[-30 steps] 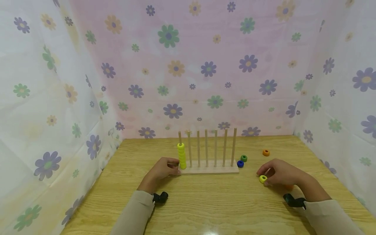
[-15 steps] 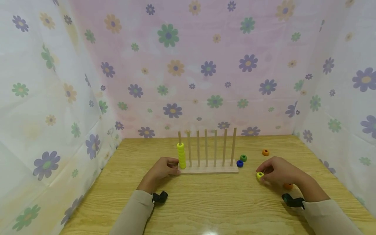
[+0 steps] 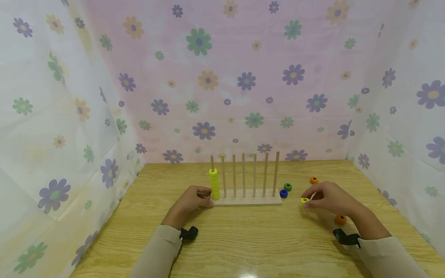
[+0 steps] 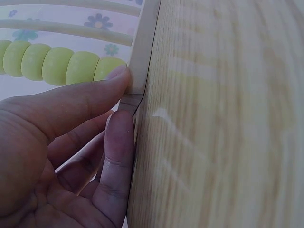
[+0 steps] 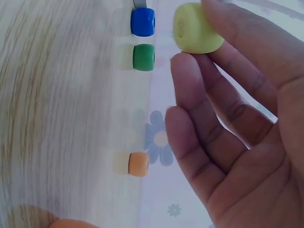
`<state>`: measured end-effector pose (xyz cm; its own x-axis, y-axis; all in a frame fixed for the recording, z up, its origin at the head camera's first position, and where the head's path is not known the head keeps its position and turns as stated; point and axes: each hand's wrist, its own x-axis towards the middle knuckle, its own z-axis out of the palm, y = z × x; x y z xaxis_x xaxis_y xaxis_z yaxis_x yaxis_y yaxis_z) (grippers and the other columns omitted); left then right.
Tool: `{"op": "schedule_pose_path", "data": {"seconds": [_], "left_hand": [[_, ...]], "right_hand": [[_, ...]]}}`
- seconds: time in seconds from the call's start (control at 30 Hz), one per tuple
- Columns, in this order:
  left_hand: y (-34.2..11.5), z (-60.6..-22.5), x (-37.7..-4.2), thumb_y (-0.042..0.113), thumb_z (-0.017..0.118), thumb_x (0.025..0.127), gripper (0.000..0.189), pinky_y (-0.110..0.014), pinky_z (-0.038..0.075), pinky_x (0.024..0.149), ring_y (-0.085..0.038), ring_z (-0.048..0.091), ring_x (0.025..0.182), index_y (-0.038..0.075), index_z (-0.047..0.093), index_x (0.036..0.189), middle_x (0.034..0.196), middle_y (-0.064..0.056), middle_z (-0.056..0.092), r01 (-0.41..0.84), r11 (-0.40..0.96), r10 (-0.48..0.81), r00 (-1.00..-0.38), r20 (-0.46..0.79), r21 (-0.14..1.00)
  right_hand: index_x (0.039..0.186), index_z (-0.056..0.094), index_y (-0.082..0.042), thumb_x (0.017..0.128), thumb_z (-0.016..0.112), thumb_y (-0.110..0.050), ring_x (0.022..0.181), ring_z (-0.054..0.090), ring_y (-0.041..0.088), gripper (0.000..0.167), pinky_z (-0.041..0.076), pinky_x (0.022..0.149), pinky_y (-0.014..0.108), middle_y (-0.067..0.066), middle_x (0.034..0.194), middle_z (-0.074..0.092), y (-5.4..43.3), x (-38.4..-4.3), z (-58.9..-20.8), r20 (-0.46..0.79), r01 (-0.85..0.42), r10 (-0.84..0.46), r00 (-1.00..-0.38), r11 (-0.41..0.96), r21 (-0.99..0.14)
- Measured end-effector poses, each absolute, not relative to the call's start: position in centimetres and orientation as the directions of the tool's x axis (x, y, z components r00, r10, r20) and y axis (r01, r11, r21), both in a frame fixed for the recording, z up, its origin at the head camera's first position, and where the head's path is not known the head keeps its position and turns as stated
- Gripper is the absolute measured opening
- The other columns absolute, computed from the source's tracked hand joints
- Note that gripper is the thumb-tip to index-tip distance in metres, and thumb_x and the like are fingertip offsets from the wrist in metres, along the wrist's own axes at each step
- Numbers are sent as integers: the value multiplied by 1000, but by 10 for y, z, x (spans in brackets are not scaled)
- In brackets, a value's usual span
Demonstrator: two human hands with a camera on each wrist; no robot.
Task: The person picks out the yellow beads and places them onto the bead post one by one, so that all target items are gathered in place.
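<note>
A wooden peg rack (image 3: 247,200), with several upright dowels, stands on the table. Yellow beads (image 3: 214,185) are stacked on its leftmost dowel. My left hand (image 3: 190,201) holds the left end of the rack's base; in the left wrist view the thumb (image 4: 85,102) lies on the base beside the lowest bead, with fingers at the base's end. My right hand (image 3: 330,200) pinches a loose yellow bead (image 5: 196,28) between thumb and fingertips, to the right of the rack. In the right wrist view this bead appears raised off the table, its hole partly hidden.
Beside the rack's right end lie a blue bead (image 3: 283,194) and a green bead (image 3: 287,187). One orange bead (image 3: 314,180) sits farther back, another orange bead (image 3: 340,219) below my right hand. Flowered cloth (image 3: 229,96) hangs behind and along both sides of the wooden table (image 3: 250,243).
My right hand has moved left and away from me with the yellow bead, uncovering the nearer orange bead. My left hand stays at the rack's end.
</note>
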<state>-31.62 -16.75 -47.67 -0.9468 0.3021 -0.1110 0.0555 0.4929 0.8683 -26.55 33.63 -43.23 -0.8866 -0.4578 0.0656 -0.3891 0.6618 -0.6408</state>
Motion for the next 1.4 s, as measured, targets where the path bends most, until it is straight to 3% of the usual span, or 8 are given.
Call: {"op": "schedule_pose_path", "data": {"seconds": [0.23, 0.57, 1.0, 1.4], "left_hand": [[-168, -478, -316, 12, 84, 88, 55, -32, 59, 81, -20, 64, 99, 6, 66, 140, 118, -8, 70, 57, 486, 308, -945, -110, 872], [-168, -474, -315, 14, 84, 88, 57, -33, 59, 81, -19, 65, 100, 6, 65, 141, 121, -9, 70, 70, 478, 327, -939, -103, 876], [-169, -476, -317, 15, 84, 88, 56, -34, 60, 83, -19, 66, 101, 6, 66, 140, 123, -8, 70, 77, 478, 335, -937, -101, 875], [-171, -476, -313, 10, 80, 91, 42, -36, 62, 85, -22, 71, 107, 11, 72, 133, 131, -12, 71, 107, 450, 390, -917, -87, 886]], "right_hand": [[114, 78, -10, 90, 81, -33, 86, 72, 5, 33, 60, 72, 25, 1, 106, 76, 333, -264, -427, 113, -404, -440, -891, 652, -641], [110, 79, -18, 88, 81, -40, 83, 69, 5, 31, 59, 70, 24, -9, 96, 74, 321, -257, -409, 227, -459, -404, -886, 694, -556], [108, 81, -20, 86, 84, -36, 83, 69, 3, 27, 58, 70, 24, -10, 98, 75, 312, -267, -383, 314, -516, -411, -856, 725, -456], [111, 80, -22, 88, 84, -35, 85, 70, 6, 26, 58, 70, 25, -12, 97, 76, 294, -268, -356, 345, -532, -412, -843, 729, -430]]}}
